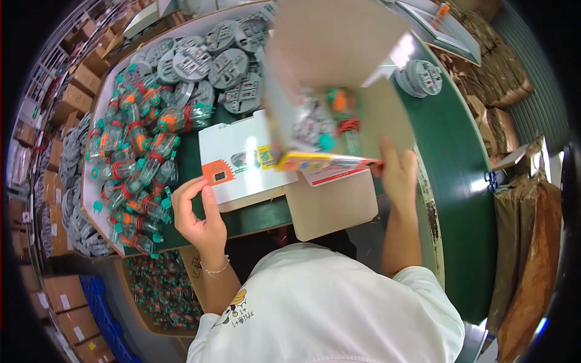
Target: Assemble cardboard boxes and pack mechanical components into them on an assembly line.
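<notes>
An open cardboard box [387,115] tilts in front of me, blurred by motion, its brown lid raised and a brown flap [333,209] hanging at the front. Inside lie a clear bottle [351,136] with red, orange and teal parts and a pale grey piece [310,127], both smeared. Closed on the box's front right corner is my right hand [399,172]. My left hand [200,215] pinches the lower left corner of a white printed carton panel [233,142] between thumb and forefinger. Whether that panel belongs to the open box, I cannot tell.
Clear bottles [133,157] heap up in a white-walled bin at left, with grey round discs [230,66] behind them. More discs [420,78] stand on the green table [460,181] at right. Below left, a carton [163,290] holds many small bottles.
</notes>
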{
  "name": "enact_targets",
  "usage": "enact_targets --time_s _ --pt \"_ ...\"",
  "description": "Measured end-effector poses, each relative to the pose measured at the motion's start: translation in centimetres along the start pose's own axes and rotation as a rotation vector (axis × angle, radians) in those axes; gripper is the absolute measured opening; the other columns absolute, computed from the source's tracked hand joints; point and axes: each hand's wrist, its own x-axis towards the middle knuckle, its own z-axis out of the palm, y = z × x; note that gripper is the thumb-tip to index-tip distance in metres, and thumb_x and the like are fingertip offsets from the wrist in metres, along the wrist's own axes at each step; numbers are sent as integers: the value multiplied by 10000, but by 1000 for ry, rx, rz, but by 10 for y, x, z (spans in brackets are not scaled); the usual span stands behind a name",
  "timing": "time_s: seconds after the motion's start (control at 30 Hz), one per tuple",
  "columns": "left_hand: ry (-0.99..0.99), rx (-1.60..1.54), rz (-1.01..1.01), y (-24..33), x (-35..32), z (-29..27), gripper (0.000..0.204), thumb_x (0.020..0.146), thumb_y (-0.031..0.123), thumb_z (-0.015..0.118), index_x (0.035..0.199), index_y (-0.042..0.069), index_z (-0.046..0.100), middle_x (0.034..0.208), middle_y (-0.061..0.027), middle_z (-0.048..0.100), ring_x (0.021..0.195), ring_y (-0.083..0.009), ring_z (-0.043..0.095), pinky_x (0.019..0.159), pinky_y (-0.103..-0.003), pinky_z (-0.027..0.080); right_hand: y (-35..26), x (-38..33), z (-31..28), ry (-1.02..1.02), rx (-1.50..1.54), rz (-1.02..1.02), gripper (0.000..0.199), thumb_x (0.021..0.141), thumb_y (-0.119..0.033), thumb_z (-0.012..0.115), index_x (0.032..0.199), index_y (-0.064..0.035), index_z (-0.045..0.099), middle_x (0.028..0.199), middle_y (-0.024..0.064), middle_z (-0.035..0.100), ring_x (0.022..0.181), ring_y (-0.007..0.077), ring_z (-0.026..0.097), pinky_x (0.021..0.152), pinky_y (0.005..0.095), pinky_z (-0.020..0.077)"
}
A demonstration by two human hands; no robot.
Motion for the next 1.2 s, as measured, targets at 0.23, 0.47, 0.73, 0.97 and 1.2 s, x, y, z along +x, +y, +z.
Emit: enact_targets --time_s 0.23,0.47,0.73,0.97,1.2 --pt "12 131 -170 -22 -31 15 336 914 97 658 1214 -27 569 1285 -150 553 1137 -255 552 975 -354 438 80 -29 -135 787 -423 28 485 1009 -329 536 744 64 639 593 125 624 522 205 605 510 355 451" --pt "-141 154 -205 -29 -30 17 475 922 121 651 1349 -20 501 1290 -152 528 1157 -274 536 1031 -382 401 160 -52 -213 1031 -972 104 354 1005 -271 507 1064 50 645 904 190 652 807 346 639 718 446 493" --pt "-155 161 -190 -31 -27 15 498 906 122 660 1354 -24 498 1220 -167 560 1133 -304 547 1009 -382 410 47 23 -91 721 -188 -287 411 926 -187 663 1256 34 559 1235 160 550 1130 212 517 930 351 436" --pt "-133 146 -202 -24 -23 2 516 866 133 688 1329 -18 519 1148 -167 589 1083 -320 567 962 -389 439 132 212 -88 797 470 293 372 854 -380 699 1061 -74 664 1098 64 629 994 179 575 761 267 441" --pt "-98 164 -207 -18 -26 5 520 832 155 717 1293 -10 544 1093 -165 608 1028 -335 586 917 -400 466 225 274 -139 881 393 -50 492 864 -405 678 1055 49 688 1020 150 695 875 258 651 846 381 519"
